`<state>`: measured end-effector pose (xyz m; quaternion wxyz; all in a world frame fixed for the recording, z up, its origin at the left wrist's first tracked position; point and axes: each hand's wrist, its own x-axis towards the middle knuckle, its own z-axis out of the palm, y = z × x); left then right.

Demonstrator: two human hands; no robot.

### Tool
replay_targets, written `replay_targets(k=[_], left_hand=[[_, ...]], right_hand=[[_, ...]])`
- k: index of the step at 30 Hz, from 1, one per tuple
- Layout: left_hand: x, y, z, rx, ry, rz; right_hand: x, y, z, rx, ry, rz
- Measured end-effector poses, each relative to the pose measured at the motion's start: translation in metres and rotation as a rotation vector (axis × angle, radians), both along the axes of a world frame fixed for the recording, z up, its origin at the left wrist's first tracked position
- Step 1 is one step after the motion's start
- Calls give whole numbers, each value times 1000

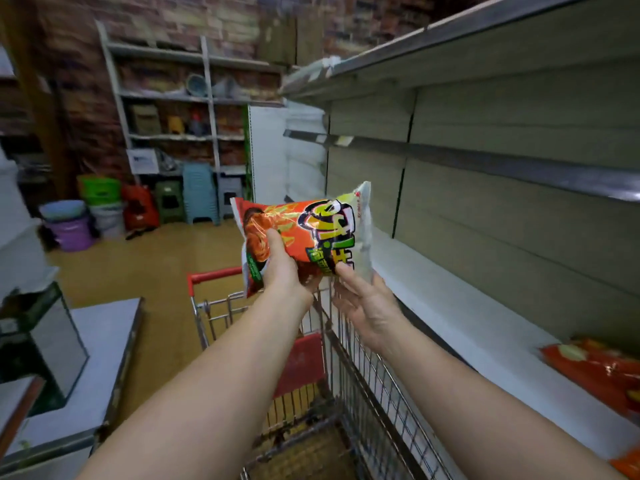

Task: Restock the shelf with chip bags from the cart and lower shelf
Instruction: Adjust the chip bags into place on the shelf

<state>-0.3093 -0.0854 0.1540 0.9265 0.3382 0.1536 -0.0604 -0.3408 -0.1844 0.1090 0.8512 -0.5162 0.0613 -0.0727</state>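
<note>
An orange and yellow-green chip bag (311,230) is held up above the wire shopping cart (367,375). My left hand (282,268) grips its lower left part, thumb on the front. My right hand (363,299) touches the bag's lower right corner with its fingertips, palm open beneath it. To the right runs the white shelf (450,306), level with the bag. Another orange chip bag (599,372) lies on that shelf at the far right, and a bit of a third bag (628,465) shows at the bottom right corner.
Bare upper shelves (502,164) rise on the right. The cart has a red handle (214,275) and a red seat flap (301,362). A glass tank (52,341) sits on a grey counter at left. Plastic stools and buckets (104,209) stand by the back rack.
</note>
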Motion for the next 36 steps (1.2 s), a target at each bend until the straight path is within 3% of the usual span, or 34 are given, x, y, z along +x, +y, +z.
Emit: replay_targets(k=[3,6,9,11,13,17,19,24,30,36], left_hand=[[-5,2,12,31,11,-97],[-2,4,17,137,18,-255],[-6,10,25,397,-60,-514],[-14,13,37,669,-191,-593],[-16,15,51,862,-379,-466],[1,17,72,1226,-788,25],[3,19,82,1341,-897,16],[0,8,104,1075,-1043,-393],[-10,-32,115,787,-1000,-281],[-43,-87,120,731,-1044,-357]], right_hand=[[11,2,24,139,-71,-95],[15,-4,43,65,-103,-198],[13,-14,67,-25,-128,-305],[11,-25,82,-112,-143,-369],[9,-35,95,-218,-152,-424],[-3,-47,120,-412,-183,-467],[-12,-52,133,-506,-198,-434],[-40,-63,163,-661,-237,-383],[-82,-84,183,-692,-279,-492],[-137,-100,177,-936,-110,-507]])
